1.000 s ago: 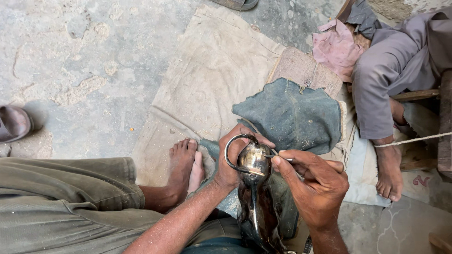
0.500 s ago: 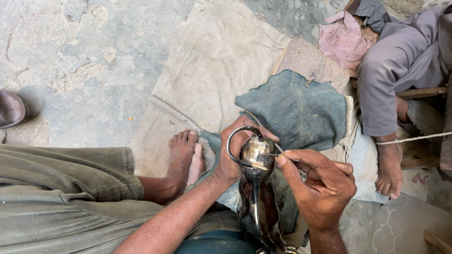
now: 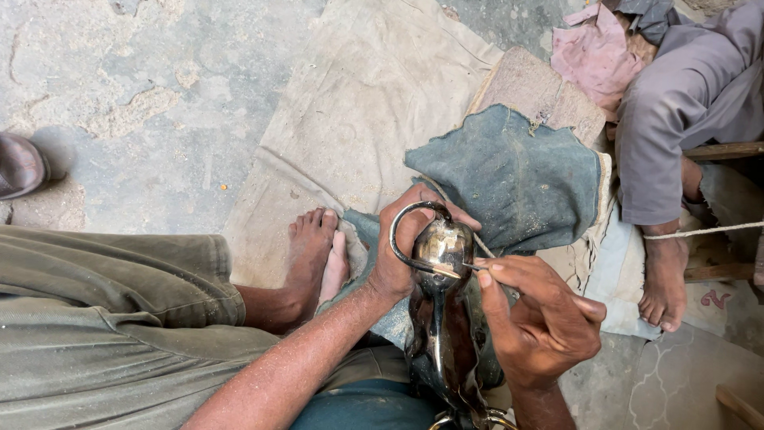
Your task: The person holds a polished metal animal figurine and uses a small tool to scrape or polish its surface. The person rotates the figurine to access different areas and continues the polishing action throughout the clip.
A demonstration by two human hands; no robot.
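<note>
A shiny dark metal vessel (image 3: 440, 318) with a curved loop handle (image 3: 402, 231) stands upright between my legs. My left hand (image 3: 402, 251) wraps around its upper part from the left, fingers behind the handle. My right hand (image 3: 541, 318) pinches a thin pointed metal tool (image 3: 469, 267), its tip touching the vessel's rounded top. A dark blue-grey cloth (image 3: 517, 175) lies just behind the vessel.
My bare feet (image 3: 314, 255) rest on a beige sack cloth (image 3: 358, 119) spread over the concrete floor. Another person sits at the right, with a grey trouser leg (image 3: 676, 127) and a bare foot (image 3: 660, 279). A sandal (image 3: 20, 163) lies at the left edge.
The view has shifted a little. Both hands stay on the vessel and the tool tip remains at its top, with only slight movement.
</note>
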